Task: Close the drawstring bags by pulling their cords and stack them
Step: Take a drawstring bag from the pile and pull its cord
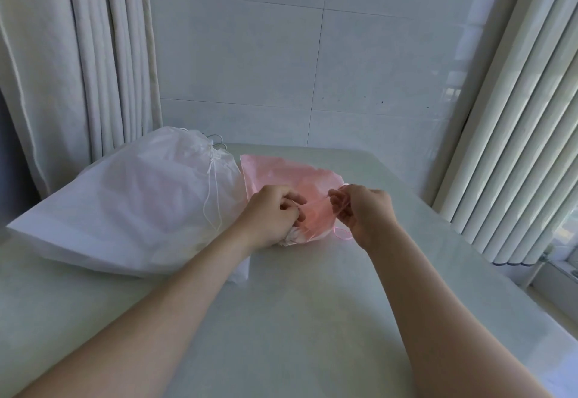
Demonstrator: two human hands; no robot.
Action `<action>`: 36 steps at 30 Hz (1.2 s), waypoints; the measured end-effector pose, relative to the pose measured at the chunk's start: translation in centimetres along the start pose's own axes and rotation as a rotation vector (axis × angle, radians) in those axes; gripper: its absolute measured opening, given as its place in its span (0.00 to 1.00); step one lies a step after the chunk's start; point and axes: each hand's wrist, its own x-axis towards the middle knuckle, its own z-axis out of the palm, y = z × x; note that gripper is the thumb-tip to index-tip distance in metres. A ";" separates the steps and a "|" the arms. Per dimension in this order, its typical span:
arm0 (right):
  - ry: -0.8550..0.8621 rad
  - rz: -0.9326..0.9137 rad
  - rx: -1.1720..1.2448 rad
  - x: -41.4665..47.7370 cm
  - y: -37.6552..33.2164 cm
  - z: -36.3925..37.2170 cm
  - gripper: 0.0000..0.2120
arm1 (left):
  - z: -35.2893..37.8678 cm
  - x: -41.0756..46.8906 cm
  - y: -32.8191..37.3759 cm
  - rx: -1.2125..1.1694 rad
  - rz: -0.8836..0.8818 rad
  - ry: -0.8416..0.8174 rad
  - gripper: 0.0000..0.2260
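— Pink cord (337, 232) is pinched in our right hand (364, 209); our left hand (273, 214) grips the pink bag (291, 175) at its gathered mouth, hands close together, mid table (312, 303).
— What might spoil it?
— We judge a hard tug could slip the thin cord from our pinch, or drag the bag against the white bag (140, 200), left.
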 end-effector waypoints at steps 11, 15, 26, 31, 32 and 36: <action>0.334 -0.320 -0.370 -1.1 -1.0 0.0 0.17 | -0.9 0.3 0.0 -0.387 -0.144 0.026 0.07; 0.324 -0.540 -0.268 -1.7 -1.6 0.9 0.15 | -1.1 0.2 0.0 -0.336 -0.131 -0.022 0.09; 0.156 -0.973 -0.512 -1.0 -2.5 4.0 0.15 | -1.5 -0.3 0.5 -0.274 -0.051 -0.206 0.07; -0.043 -0.990 -0.698 1.3 -2.5 5.6 0.15 | -1.9 -0.3 0.5 -0.283 -0.034 -0.264 0.10; -0.075 -1.005 -0.760 1.9 -2.2 5.7 0.15 | -2.0 -0.3 0.5 -0.288 -0.038 -0.274 0.10; -0.152 -0.983 -1.301 3.6 -1.0 5.4 0.19 | -2.1 -0.2 0.3 -0.349 -0.054 -0.259 0.10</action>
